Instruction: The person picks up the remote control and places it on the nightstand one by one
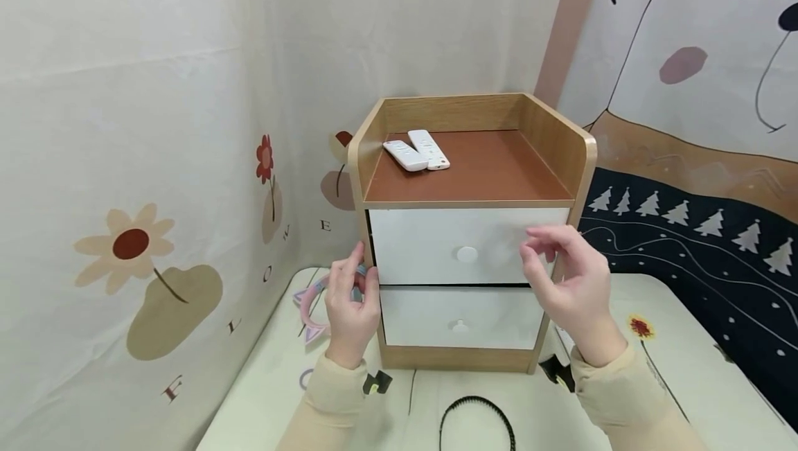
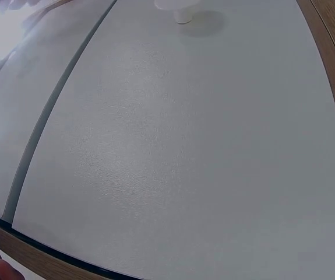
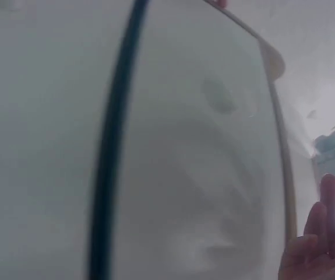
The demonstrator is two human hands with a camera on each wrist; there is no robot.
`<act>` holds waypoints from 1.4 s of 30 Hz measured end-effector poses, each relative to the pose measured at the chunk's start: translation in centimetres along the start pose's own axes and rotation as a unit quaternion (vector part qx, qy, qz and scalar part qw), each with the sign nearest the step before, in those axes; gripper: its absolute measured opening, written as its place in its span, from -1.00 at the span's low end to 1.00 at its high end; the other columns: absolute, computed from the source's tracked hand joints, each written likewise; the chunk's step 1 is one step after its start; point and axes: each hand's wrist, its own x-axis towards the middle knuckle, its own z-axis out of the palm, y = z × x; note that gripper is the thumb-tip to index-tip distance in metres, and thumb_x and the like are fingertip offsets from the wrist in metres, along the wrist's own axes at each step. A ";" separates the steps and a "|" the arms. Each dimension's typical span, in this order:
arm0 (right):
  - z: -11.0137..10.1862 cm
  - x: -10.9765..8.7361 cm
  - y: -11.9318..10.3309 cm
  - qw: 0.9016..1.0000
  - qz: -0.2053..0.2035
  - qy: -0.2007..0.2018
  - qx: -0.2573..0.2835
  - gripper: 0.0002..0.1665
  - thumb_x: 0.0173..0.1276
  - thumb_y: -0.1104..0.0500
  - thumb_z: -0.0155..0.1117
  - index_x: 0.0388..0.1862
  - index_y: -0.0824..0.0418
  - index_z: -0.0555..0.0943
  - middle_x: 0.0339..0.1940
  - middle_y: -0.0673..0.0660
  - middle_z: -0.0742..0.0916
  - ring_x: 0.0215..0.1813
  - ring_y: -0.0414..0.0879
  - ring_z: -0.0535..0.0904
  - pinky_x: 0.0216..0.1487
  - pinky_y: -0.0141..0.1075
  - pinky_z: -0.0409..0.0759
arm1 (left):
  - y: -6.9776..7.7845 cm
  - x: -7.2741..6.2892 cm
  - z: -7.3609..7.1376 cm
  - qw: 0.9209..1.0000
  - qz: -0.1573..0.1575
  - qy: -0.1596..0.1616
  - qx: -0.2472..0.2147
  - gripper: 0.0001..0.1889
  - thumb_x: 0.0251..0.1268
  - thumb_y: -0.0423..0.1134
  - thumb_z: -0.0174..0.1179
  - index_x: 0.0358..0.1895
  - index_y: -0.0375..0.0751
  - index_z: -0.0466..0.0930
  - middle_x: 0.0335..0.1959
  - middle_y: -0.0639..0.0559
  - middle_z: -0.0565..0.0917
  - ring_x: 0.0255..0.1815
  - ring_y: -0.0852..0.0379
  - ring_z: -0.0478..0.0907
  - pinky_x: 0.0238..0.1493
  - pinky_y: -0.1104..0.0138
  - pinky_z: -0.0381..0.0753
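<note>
Fingers on our left hand [image 1: 341,281] are laid fairly straight along the left side of the little wooden cabinet [image 1: 458,358], tips up against its edge, with the thumb a bit apart from the rest, so we'd call it a steadying touch rather than a pinch. Our right fingers [image 1: 555,235] are loosely bent with a clear gap to the thumb and nothing between them, just in front of the right end of the upper drawer [image 1: 424,246]; whether a fingertip actually grazes it, we can't tell. So the cabinet sits right between our two sets of fingers, with the upper drawer's round white knob [image 1: 467,254] left of the right ones. Below it is the lower drawer [image 1: 418,319], also white, and a dark gap runs between the two fronts. Above our fingers, on the cabinet's brown top, a couple of white remotes [image 1: 429,149] lie touching, nearer the left-hand side. Just left of our left fingers there's a pink headband [image 1: 305,307] with pointy ears, partly hidden by the hand. Lower down, between our forearms, a black headband [image 1: 475,399] lies on the pale desk [image 1: 555,423], cut off by the frame.
</note>
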 end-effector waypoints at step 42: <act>-10.7 -17.9 8.5 0.871 0.327 -0.096 -0.353 -0.55 0.50 0.14 0.45 0.28 0.28 0.69 0.04 0.29 0.79 -0.11 -0.28 0.57 -0.30 -0.52 0.44 | 0.1 0.1 0.0 1.000 0.003 0.001 0.010 -0.41 0.36 -0.65 0.29 0.47 -0.40 0.58 -0.19 -0.25 0.60 -0.49 0.11 0.47 -0.41 0.44 0.50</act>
